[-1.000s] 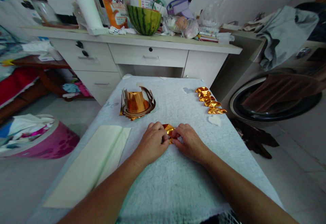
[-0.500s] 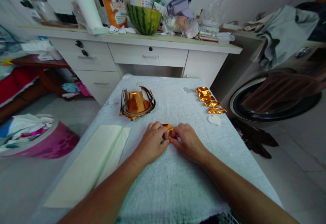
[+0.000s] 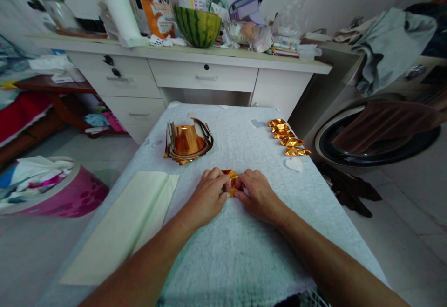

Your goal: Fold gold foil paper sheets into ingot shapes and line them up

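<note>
Between my two hands, low over the cloth, is a piece of gold foil paper (image 3: 232,177), partly folded. My left hand (image 3: 210,191) pinches its left side with thumb and fingers, and my right hand (image 3: 256,192) grips its right side. The fingers hide much of the foil. Beyond my left hand sits a curled stack of gold foil sheets (image 3: 187,140), standing up at the edges. Toward the far right of the table lies a row of several folded gold foil pieces (image 3: 287,137). A folded pale yellow paper (image 3: 118,228) rests beside my left forearm.
A pale cloth covers the small table (image 3: 237,260). Behind it stands a white desk (image 3: 209,75) with half a watermelon (image 3: 197,27) and clutter on top. A pink bin (image 3: 80,193) is at the left, a washing machine (image 3: 344,132) at the right.
The foil between my hands shows slightly differently as my fingers shift on it. My left hand has moved a little at the thumb. All else stays in place.
</note>
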Motion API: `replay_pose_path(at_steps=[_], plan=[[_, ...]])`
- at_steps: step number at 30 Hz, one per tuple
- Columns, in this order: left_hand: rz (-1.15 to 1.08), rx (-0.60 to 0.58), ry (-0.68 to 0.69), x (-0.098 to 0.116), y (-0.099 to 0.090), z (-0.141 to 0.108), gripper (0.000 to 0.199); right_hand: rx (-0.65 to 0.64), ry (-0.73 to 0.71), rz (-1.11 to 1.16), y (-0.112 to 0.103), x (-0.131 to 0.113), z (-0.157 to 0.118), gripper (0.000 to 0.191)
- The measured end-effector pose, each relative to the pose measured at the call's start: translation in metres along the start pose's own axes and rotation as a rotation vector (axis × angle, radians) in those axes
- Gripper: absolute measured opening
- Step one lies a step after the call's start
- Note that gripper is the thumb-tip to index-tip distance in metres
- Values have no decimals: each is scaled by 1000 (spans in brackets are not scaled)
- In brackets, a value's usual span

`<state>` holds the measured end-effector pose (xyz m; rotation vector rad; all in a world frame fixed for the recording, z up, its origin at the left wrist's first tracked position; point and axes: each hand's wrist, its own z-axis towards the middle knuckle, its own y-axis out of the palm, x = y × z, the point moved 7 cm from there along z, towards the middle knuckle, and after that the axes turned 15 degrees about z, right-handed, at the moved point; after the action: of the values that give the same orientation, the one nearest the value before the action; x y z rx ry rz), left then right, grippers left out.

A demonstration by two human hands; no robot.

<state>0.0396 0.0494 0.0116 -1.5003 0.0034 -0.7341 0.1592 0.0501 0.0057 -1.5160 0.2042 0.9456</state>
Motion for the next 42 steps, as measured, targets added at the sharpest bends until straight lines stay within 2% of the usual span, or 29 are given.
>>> replay_pose_path(at_steps=[6, 14, 19, 23, 26, 31, 36, 42], plan=[[-1, 18, 21, -2, 0, -1, 16, -44, 17, 33, -2, 0, -2, 10], [11, 31, 26, -1, -1, -3, 18, -71, -12, 53, -3, -2, -4, 23], [63, 172, -10, -8, -6, -5, 26, -59, -45, 94, -6, -5, -7, 23], [133, 282, -72, -15, -11, -6, 54, -41, -60, 102, -8, -6, -6, 15], [100, 242, -84, -18, -10, -4, 50, -21, -71, 114, -7, -4, -5, 7], [8, 97, -56, -16, -10, -1, 32, 22, -63, 85, -8, 0, -3, 8], [-76, 52, -56, -18, -15, 2, 16, 100, -10, 48, -13, 4, -4, 13], [-52, 76, -113, -28, -12, 7, 27, 68, -9, 67, -12, 10, -3, 13]])
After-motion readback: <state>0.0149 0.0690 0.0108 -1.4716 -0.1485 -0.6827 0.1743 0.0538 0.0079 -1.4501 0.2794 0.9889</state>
